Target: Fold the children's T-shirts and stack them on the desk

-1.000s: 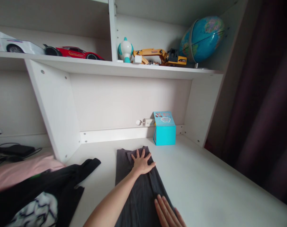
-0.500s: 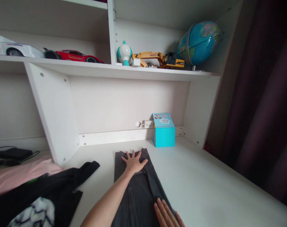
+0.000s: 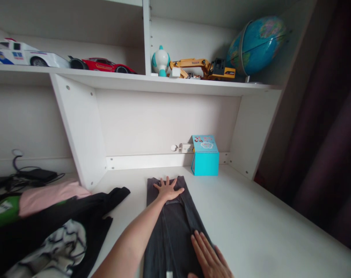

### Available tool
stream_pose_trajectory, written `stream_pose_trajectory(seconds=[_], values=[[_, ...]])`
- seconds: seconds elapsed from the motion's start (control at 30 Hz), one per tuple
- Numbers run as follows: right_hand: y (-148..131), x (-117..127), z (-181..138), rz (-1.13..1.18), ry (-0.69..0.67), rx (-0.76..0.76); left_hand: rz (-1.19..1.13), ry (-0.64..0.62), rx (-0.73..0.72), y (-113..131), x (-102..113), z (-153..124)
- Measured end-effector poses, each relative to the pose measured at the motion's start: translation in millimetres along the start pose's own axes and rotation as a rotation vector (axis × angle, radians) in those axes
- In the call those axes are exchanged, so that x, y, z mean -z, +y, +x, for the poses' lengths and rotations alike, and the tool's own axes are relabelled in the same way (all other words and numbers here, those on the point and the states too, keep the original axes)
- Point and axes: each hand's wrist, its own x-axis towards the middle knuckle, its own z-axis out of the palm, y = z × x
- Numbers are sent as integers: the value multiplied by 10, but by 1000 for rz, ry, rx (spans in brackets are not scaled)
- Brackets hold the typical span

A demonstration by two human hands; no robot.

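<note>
A dark grey garment, folded into a long narrow strip, lies flat on the white desk. I cannot tell what kind of garment it is. My left hand presses on its far end with fingers spread wide. Nearer to me, my right hand rests flat along the right edge of the cloth, its fingers stretched out and lying side by side. A small white tag shows at the bottom of the picture, where the near end of the garment is cut off.
At left lie a black printed shirt, pink cloth and green cloth. A turquoise desk calendar stands by a wall socket. The shelf above holds toy cars, a toy excavator and a globe.
The view has shifted left and down, showing more of the clothes and the white tag. My right hand has slid slightly farther up the garment; my left hand stays on its far end.
</note>
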Motion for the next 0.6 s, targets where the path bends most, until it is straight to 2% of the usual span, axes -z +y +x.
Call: stream_pose_trajectory(seconds=[0.07,0.13,0.23,0.33,0.47,0.53,0.6], values=[[-32,226,29,67,-121,5,6,2,-18,46,44,-111],[-99,440,55,112,-223,-53,8,57,-67,117,66,-312],[-193,633,61,163,-311,-116,-12,60,-213,218,96,-797],[-222,638,23,200,-300,-138,21,0,-387,226,190,-1426],[-208,532,-56,215,-194,-132,44,-25,-508,42,275,-2211],[-203,504,-87,221,-140,-123,71,-61,-525,-97,178,-2484],[-205,503,-102,229,-113,-114,134,-114,-522,-231,-16,-2657]])
